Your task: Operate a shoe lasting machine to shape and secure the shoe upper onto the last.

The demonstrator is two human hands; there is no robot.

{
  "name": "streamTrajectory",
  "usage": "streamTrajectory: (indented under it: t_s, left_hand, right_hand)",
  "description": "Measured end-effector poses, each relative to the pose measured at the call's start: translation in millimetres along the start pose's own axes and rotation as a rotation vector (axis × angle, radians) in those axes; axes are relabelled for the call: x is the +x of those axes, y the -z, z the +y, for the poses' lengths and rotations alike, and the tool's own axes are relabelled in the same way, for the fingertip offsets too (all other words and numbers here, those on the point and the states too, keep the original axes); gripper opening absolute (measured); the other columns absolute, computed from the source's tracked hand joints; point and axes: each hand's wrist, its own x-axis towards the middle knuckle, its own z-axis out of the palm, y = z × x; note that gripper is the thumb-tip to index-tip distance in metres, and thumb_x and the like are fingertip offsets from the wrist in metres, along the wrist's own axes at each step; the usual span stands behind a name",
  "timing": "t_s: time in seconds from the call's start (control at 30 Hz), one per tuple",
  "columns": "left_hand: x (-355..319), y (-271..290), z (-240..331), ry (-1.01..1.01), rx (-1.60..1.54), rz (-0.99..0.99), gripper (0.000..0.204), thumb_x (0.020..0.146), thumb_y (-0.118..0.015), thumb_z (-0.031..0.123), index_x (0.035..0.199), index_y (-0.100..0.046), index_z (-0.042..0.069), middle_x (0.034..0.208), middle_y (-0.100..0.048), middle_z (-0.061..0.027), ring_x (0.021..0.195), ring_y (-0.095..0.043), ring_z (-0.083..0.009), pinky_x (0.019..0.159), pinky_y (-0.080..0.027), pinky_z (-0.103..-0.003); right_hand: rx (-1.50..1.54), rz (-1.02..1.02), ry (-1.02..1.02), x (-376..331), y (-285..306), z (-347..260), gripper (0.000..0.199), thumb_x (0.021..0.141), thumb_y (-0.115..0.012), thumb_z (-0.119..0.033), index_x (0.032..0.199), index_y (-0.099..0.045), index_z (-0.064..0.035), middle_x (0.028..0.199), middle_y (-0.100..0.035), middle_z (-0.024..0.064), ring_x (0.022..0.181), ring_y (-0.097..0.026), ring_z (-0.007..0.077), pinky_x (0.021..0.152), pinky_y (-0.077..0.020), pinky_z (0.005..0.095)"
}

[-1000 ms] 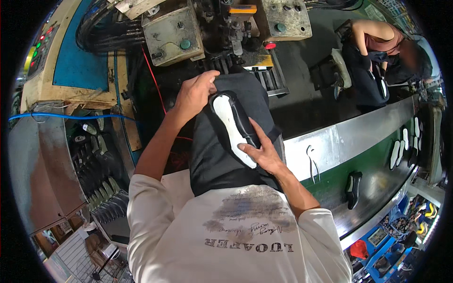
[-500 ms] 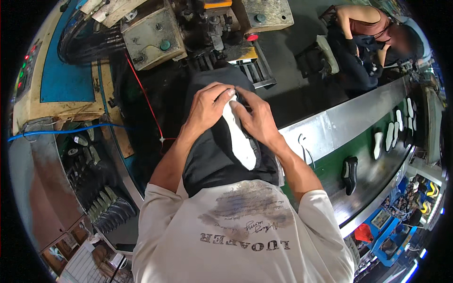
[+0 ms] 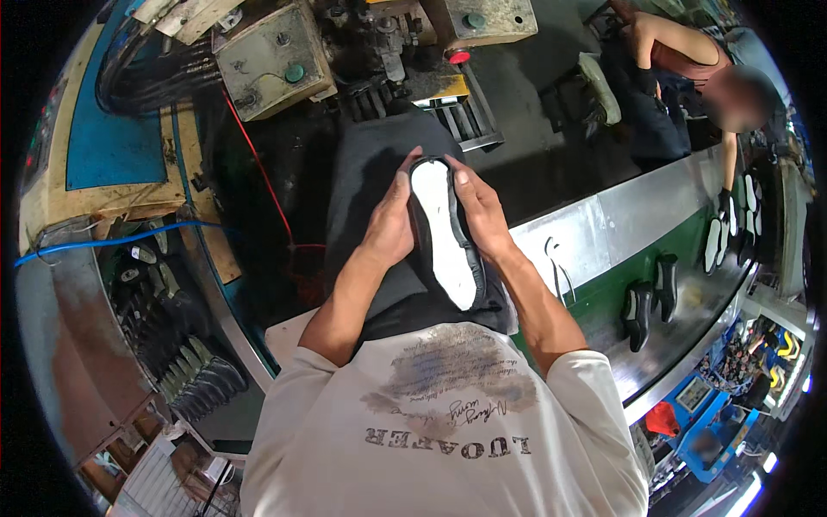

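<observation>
Over my dark trousers I hold a black shoe with its white underside turned up. Its narrow end points away from me and the black upper shows around the rim. My left hand closes along its left side, with the fingers partly hidden beneath. Against the far right edge, my right hand presses its thumb and wraps its fingers under the shoe. The shoe lies lengthwise between both palms.
A conveyor with a metal edge runs along the right, carrying two black shoes and several white-bottomed ones. A co-worker reaches over it. Machine boxes stand ahead; a rack of shoes is left.
My hands have spread from the shoe's far tip to its two sides, exposing more of the underside. The co-worker's arm now extends over the conveyor, where a second black shoe has appeared.
</observation>
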Motion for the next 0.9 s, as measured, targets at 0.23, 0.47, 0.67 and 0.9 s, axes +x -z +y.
streamTrajectory:
  t_s: [0.23,0.47,0.67,0.9]
  left_hand:
    - [12.2,6.3,-16.6,-0.343,0.966,0.042,0.057,0.115,-0.050,0.024,0.165,-0.033,0.004,0.155,-0.048,-0.0144,0.142,-0.045,-0.0221,0.122,-0.035,-0.035]
    - [-10.7,15.0,14.5,-0.207,0.561,-0.020,0.068,0.103,-0.066,0.008,0.165,-0.038,0.004,0.148,-0.054,-0.0081,0.133,-0.053,-0.0163,0.116,-0.042,-0.032]
    - [-59.0,-12.3,79.4,-0.212,0.417,-0.191,0.104,0.080,-0.093,0.030,0.163,-0.039,-0.002,0.162,-0.049,-0.0265,0.149,-0.051,-0.0381,0.125,-0.040,-0.051]
    - [-96.4,-42.2,105.3,-0.438,1.171,-0.052,0.085,0.077,-0.085,0.019,0.153,-0.052,0.001,0.146,-0.065,-0.0199,0.138,-0.061,-0.0328,0.120,-0.044,-0.045]
  right_hand:
    - [-0.296,0.107,0.090,-1.8,4.5,-1.0,0.059,0.115,-0.049,-0.043,0.149,-0.057,0.0050,0.136,-0.070,0.0275,0.130,-0.065,0.0345,0.112,-0.0470,0.0403]
    - [-0.344,-0.109,-0.103,-56.8,2.5,-20.5,0.092,0.097,-0.081,-0.037,0.166,-0.034,0.0011,0.161,-0.049,0.0261,0.149,-0.049,0.0324,0.121,-0.0400,0.0408]
    - [-0.552,-0.223,0.019,-92.6,-9.4,-54.5,0.113,0.085,-0.091,-0.028,0.172,-0.020,-0.0116,0.149,-0.053,0.0334,0.132,-0.060,0.0478,0.110,-0.0517,0.0505]
    - [-0.867,-0.182,0.535,-56.2,-20.1,-9.1,0.120,0.073,-0.096,-0.012,0.171,-0.026,-0.0195,0.144,-0.051,0.0313,0.121,-0.062,0.0525,0.100,-0.0565,0.0563]
